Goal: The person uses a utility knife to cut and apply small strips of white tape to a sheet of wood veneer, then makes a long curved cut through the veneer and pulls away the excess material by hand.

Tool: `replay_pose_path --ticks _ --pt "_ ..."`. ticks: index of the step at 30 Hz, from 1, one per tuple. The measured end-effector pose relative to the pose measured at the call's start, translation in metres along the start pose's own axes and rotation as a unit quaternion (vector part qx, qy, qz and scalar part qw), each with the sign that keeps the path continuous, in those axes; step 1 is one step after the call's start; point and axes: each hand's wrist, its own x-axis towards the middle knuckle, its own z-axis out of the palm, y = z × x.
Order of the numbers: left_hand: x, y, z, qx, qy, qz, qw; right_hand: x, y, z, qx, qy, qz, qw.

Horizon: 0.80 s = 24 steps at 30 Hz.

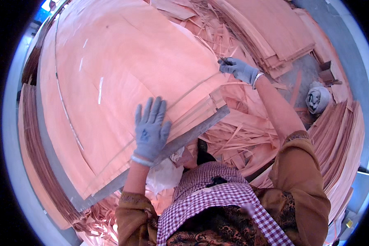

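Note:
A large pinkish veneer sheet lies across the table in front of me, with narrow white tape strips on it. My left hand, in a grey glove, presses flat near the sheet's close edge with the fingers spread. At the sheet's right edge, my gloved right hand is closed round a small dark knife-like tool; its tip is hard to make out. A thin line runs along the near edge between both hands, setting off a narrow veneer strip beside the grey table edge.
Stacked veneer sheets stand at the far right, and more stacks rise at the near right. Veneer offcuts cover the floor. A rolled whitish bundle sits on the right. Another stack borders the table's left side.

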Motion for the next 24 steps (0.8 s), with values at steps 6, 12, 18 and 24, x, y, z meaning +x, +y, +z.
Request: replay_pose_path --ticks 6,12,18,24 --pt "0.022 0.009 0.052 0.011 -0.005 0.037 0.999 -0.004 -0.018 -0.013 -0.23 -0.062 0.025 0.971" --pt "0.022 0.006 0.054 0.012 -0.016 0.032 0.999 -0.016 -0.036 0.006 -0.111 -0.039 0.076 0.99" --pt "0.023 0.006 0.054 0.004 -0.009 0.034 0.999 -0.02 -0.049 -0.002 -0.113 -0.086 0.044 0.989" --pt "0.024 0.006 0.054 0.002 -0.001 0.032 0.999 -0.018 -0.056 -0.01 -0.191 -0.105 0.065 0.974"
